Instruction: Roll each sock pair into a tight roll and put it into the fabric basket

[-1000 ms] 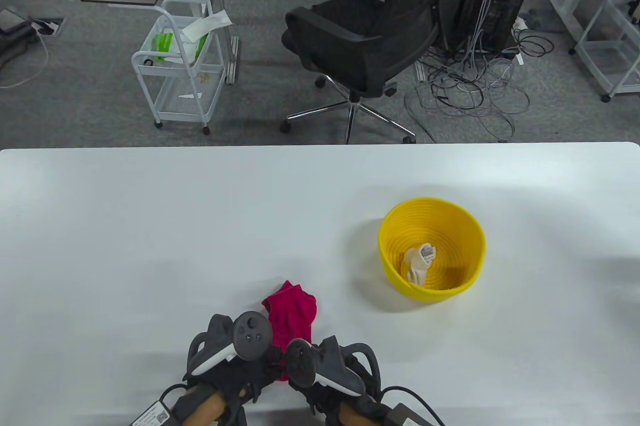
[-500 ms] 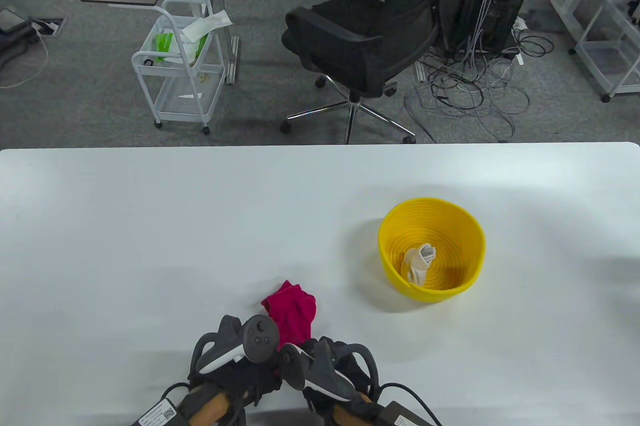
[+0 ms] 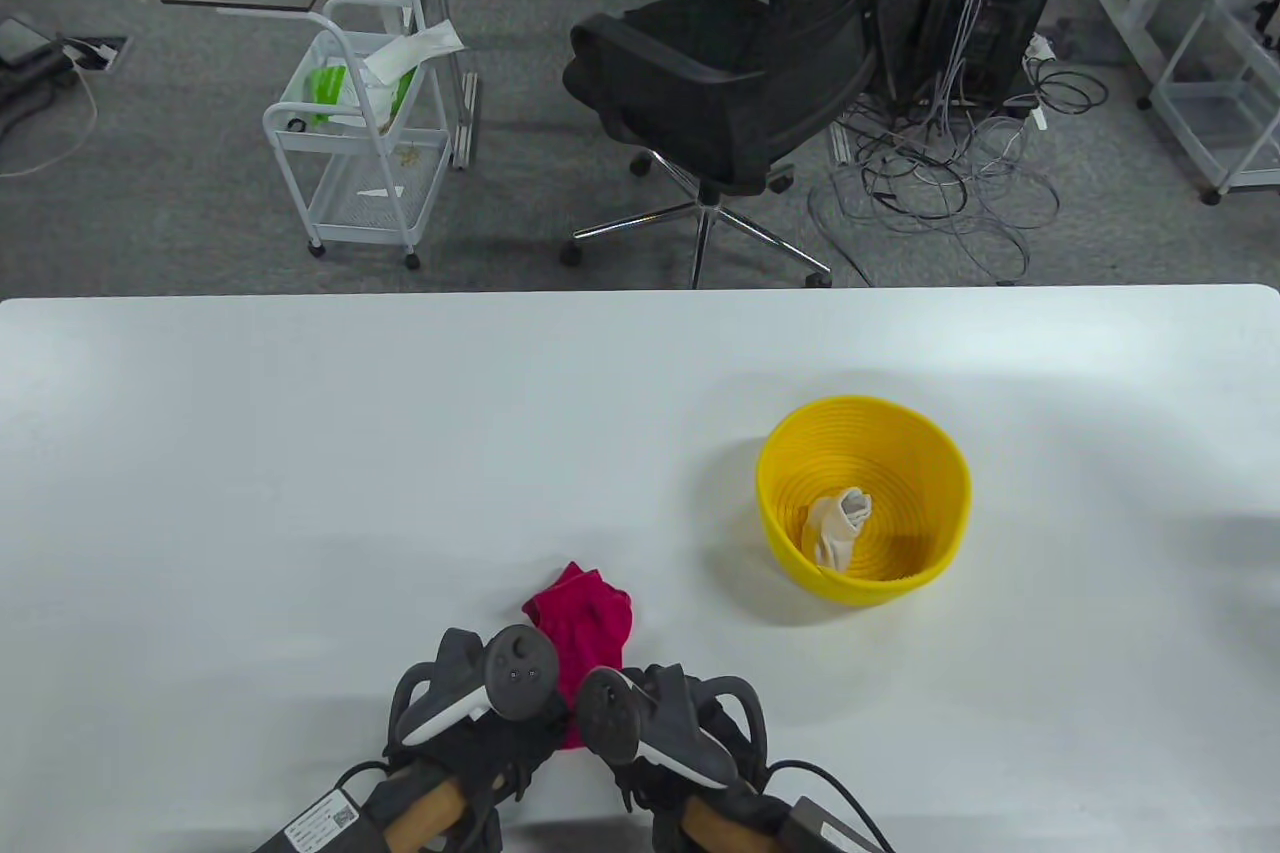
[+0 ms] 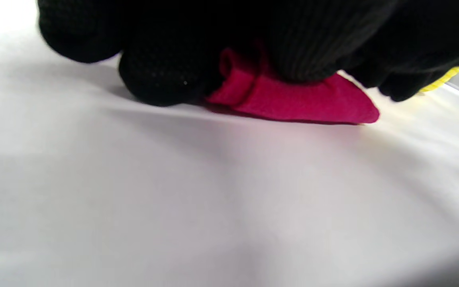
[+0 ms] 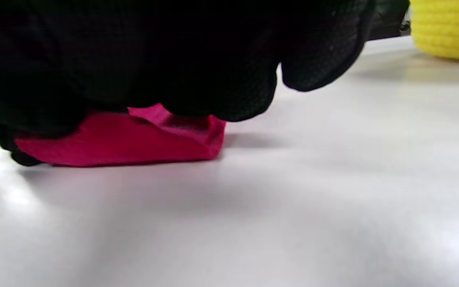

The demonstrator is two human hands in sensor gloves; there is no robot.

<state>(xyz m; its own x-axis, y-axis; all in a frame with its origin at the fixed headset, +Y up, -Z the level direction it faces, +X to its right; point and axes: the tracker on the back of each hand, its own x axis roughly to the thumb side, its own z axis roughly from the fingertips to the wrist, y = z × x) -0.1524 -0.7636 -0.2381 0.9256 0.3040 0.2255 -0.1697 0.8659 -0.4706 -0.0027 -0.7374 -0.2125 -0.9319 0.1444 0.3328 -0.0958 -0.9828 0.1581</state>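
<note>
A magenta sock pair (image 3: 582, 621) lies flat on the white table (image 3: 300, 493) near its front edge. Both gloved hands sit on the pair's near end, the left hand (image 3: 490, 728) on its left side and the right hand (image 3: 655, 738) on its right. In the left wrist view black fingers (image 4: 161, 75) curl over a rolled-up fold of the sock (image 4: 293, 103). In the right wrist view curled fingers (image 5: 221, 91) press down on the bunched sock (image 5: 134, 139). The yellow fabric basket (image 3: 945, 483) stands to the right and holds a white sock roll (image 3: 836, 525).
The trackers on the hands hide the fingers in the table view. The basket's wall (image 5: 448, 28) shows at the top right of the right wrist view. Beyond the table's far edge stand a black office chair (image 3: 720, 73) and a white cart (image 3: 360, 143).
Both hands have crept a little forward over the sock's near end and drawn closer together. The sock's far end and the basket have stayed in place.
</note>
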